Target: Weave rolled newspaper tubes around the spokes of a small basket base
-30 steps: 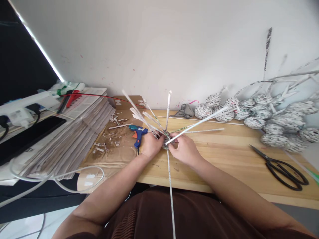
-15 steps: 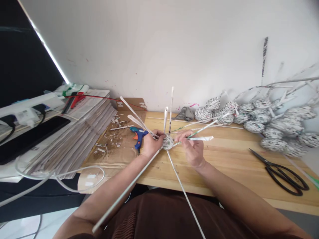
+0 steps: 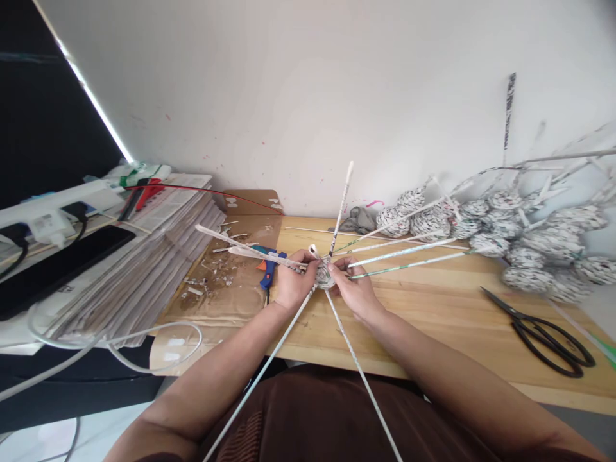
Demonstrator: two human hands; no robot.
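Between my hands is a small round woven paper piece (image 3: 323, 277), made of rolled newspaper strips. Long paper tubes fan out from it on all sides, including one upright tube (image 3: 341, 208), one running toward my body (image 3: 363, 375) and several to the right. My left hand (image 3: 294, 279) is closed on the left edge of the weave, with two tubes passing over its fingers. At the right edge, my right hand (image 3: 353, 285) pinches the weave with thumb and fingers. Its fingertips are partly hidden behind the piece and the tubes.
A blue glue gun (image 3: 269, 269) lies left on cardboard (image 3: 216, 314) strewn with paper scraps. Black scissors (image 3: 541, 333) rest at right. Several woven paper balls (image 3: 529, 240) line the wall. A newspaper stack (image 3: 187, 224) bears a phone (image 3: 77, 269) and a power strip (image 3: 72, 205).
My right hand has moved left from the tubes onto the weave's edge. The woven piece has turned slightly, and the left tubes now lie lower while the right ones spread apart.
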